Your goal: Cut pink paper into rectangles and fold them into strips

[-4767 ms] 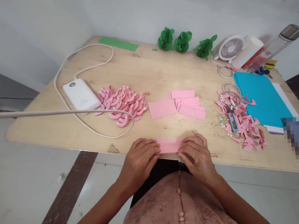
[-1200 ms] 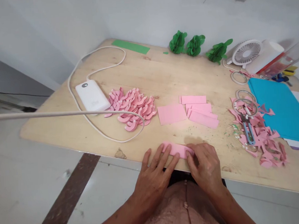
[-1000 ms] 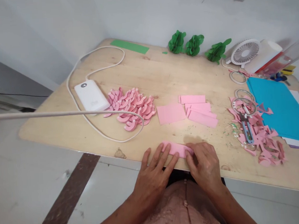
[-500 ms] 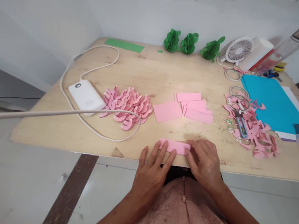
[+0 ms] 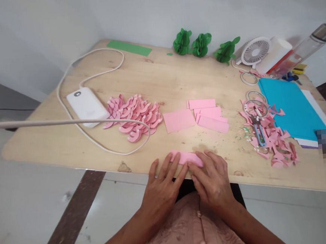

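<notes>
A narrow strip of pink paper (image 5: 187, 157) lies flat near the table's front edge. Across its left part rest the outstretched fingers of my left hand (image 5: 164, 178), spread apart. My right hand (image 5: 211, 174) lies over the strip's right end, fingers extended and pressing on it. The thumbs and forefingers of both hands come close together at the strip's near edge. Just beyond are more pink paper strips (image 5: 213, 124) in a loose overlapping stack and a wider pink paper sheet (image 5: 179, 120).
A heap of curved pink paper pieces (image 5: 140, 116) lies beside a white power bank (image 5: 87, 105) with a looping cable. Rightward are pink scraps (image 5: 277, 143), scissors (image 5: 260, 133) and a blue folder (image 5: 291, 108). Green paper ornaments (image 5: 201, 45) and a small fan (image 5: 256, 51) stand along the wall.
My right hand has shifted left along the strip, from pinching its right end to lying flat over it beside my left hand. The left hand stays in place. The camera view has moved slightly.
</notes>
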Tool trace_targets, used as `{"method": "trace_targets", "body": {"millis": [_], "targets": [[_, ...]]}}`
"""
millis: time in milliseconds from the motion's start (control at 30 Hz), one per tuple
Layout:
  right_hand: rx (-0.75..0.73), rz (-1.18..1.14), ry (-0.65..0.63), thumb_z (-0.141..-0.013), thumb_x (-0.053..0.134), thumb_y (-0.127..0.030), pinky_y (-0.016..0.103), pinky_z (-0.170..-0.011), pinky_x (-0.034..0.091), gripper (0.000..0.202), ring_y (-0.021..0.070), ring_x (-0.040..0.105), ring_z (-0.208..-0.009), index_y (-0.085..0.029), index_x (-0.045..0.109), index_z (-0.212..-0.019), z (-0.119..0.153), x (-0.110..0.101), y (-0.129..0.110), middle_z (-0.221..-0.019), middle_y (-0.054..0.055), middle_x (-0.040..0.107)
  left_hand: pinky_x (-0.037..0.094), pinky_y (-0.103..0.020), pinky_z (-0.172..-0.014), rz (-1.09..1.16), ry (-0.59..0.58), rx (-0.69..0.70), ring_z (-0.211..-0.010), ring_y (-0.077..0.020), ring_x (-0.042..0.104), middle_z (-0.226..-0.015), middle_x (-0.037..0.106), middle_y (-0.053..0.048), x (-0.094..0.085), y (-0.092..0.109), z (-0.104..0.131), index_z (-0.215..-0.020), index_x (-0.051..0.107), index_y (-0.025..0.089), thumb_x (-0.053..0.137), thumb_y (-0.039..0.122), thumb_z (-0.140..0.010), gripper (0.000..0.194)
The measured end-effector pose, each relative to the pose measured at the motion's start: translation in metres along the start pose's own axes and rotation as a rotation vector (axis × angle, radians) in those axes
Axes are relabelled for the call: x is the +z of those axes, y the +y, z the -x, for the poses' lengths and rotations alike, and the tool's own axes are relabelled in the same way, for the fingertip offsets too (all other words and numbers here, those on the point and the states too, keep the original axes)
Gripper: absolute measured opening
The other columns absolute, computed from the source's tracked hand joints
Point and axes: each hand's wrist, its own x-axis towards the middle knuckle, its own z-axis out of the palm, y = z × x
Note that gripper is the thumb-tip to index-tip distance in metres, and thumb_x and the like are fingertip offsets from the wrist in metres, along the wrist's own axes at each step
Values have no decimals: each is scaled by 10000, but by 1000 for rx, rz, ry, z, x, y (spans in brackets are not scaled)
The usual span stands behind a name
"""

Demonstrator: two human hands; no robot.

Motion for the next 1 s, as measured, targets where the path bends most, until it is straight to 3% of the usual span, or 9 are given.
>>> {"method": "trace_targets", "body": {"millis": [533, 1000], "targets": [[-90, 125, -86, -864, 604, -283, 543, -1045, 293, 315, 325, 391, -1299, -260, 643, -1176, 12, -7, 19, -1356, 109, 537, 149, -524, -1135, 21, -14, -7, -1396, -284, 306, -1459, 440, -109, -4, 1, -2, -1356, 494, 240, 485, 250, -898, 458], [-35, 136, -119, -877, 587, -322, 546, -1048, 276, 359, 335, 366, -1324, -275, 606, -1232, 24, -21, 36, -1410, 112, 486, 148, -526, -1139, 17, -17, -3, -1393, -284, 312, -1462, 436, -106, -4, 1, -3, -1360, 489, 234, 497, 253, -892, 469]]}}
